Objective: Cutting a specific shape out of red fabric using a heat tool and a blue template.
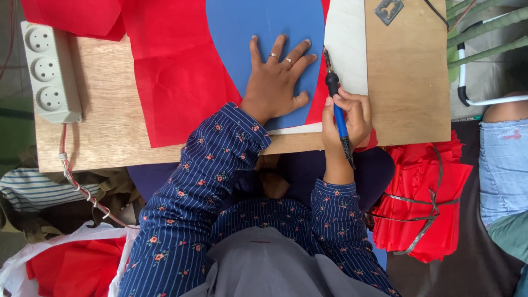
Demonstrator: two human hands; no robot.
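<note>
My left hand (pixel 278 77) lies flat with fingers spread on a blue rounded template (pixel 264 27), pressing it onto red fabric (pixel 176 82) on a wooden board (pixel 104 110). My right hand (pixel 349 113) grips a blue-handled heat-cutting tool (pixel 336 104) like a pen. Its metal tip touches the right edge of the blue template, next to a white sheet (pixel 346 49).
A white power strip (pixel 47 71) lies at the board's left edge, a red-and-white cord (pixel 77 184) running down from it. A tied bundle of red fabric (pixel 426 203) sits at the right. Another person's leg in denim (pixel 503 165) is at the far right. A bag with red fabric (pixel 66 264) sits lower left.
</note>
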